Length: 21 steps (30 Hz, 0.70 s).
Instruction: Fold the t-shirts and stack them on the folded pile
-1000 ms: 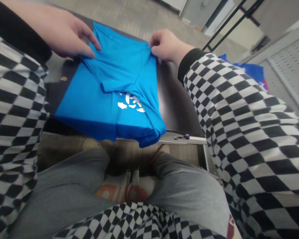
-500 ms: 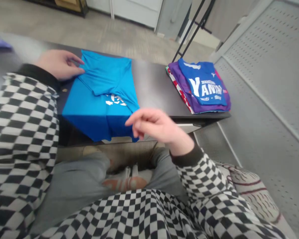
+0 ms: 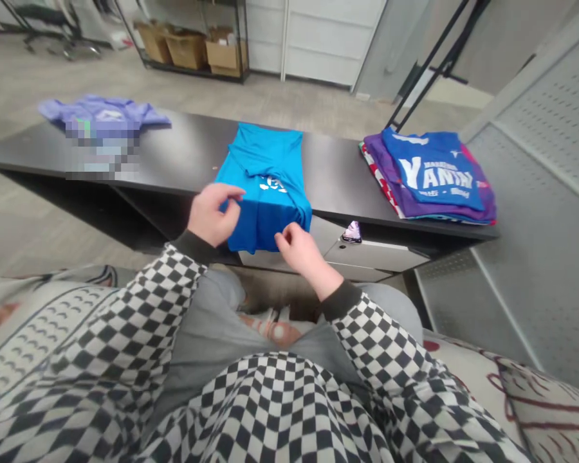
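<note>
A bright blue T-shirt (image 3: 275,154) with a white print lies on the dark bench, its top part folded over and its lower part hanging down the front edge. Beside the shirt's left edge, my left hand (image 3: 215,212) is open, thumb and fingers apart. My right hand (image 3: 299,249) hovers in front of the hanging hem at the lower right, fingers loosely curled with a gap at the thumb. Neither hand visibly grips the cloth.
A stack of folded shirts (image 3: 429,173) sits on the right of the bench (image 3: 335,173). A lavender shirt (image 3: 147,116) lies at the left, partly pixelated. A phone (image 3: 352,232) rests below the bench top by a white drawer (image 3: 386,254). A perforated grey panel (image 3: 554,173) stands at right.
My left hand has left the shirt's upper left side and come down toward its front edge. The right hand stays near the lower right hem. The view has swung left and widened.
</note>
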Available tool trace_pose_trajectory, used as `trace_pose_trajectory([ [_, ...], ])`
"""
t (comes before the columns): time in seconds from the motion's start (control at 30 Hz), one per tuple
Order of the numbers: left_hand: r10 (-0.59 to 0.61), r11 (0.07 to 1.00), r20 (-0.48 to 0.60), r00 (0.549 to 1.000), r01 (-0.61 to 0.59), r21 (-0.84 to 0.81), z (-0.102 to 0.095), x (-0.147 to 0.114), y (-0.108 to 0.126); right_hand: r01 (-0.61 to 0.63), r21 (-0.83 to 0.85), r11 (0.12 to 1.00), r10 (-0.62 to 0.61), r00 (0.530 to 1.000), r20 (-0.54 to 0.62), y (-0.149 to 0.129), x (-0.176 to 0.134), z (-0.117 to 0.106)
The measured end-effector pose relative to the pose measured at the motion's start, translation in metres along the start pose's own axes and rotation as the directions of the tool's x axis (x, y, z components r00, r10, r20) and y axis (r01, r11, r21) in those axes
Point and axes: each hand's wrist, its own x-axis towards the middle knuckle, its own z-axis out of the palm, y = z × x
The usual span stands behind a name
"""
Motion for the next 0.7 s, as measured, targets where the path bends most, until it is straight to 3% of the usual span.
trace_pose_trajectory([
  [0.03,-0.014,0.998,0.059,0.998,0.018,-0.065,0.006,-0.016,0.011,-0.005,0.047,0.999,0.012,0.990,-0.140,0.006,0.006,-0.003],
  [0.1,-0.101,0.969,0.158,0.982,0.133,-0.208,0.025,-0.036,0.024,0.038,0.096,0.995,0.002,0.924,-0.383,0.018,0.016,-0.008],
  [0.2,-0.245,0.823,0.279,0.928,0.352,-0.446,0.063,-0.039,0.031,0.090,0.085,0.992,-0.027,0.830,-0.558,0.033,0.023,-0.011],
  [0.27,-0.293,0.700,0.332,0.897,0.438,-0.565,0.086,-0.032,0.033,0.082,0.080,0.993,-0.021,0.819,-0.574,0.040,0.022,-0.012],
  [0.37,-0.360,0.576,0.349,0.865,0.500,-0.647,0.107,-0.023,0.039,0.035,0.137,0.990,0.045,0.843,-0.536,0.046,0.018,-0.010],
  [0.57,-0.517,0.427,0.329,0.790,0.571,-0.701,0.123,-0.023,0.055,0.057,0.389,0.920,0.126,0.894,-0.429,0.048,0.021,0.005],
  [0.7,-0.574,0.390,0.351,0.740,0.624,-0.677,0.129,-0.027,0.060,-0.038,0.592,0.805,0.282,0.903,-0.325,0.046,0.029,0.011],
])
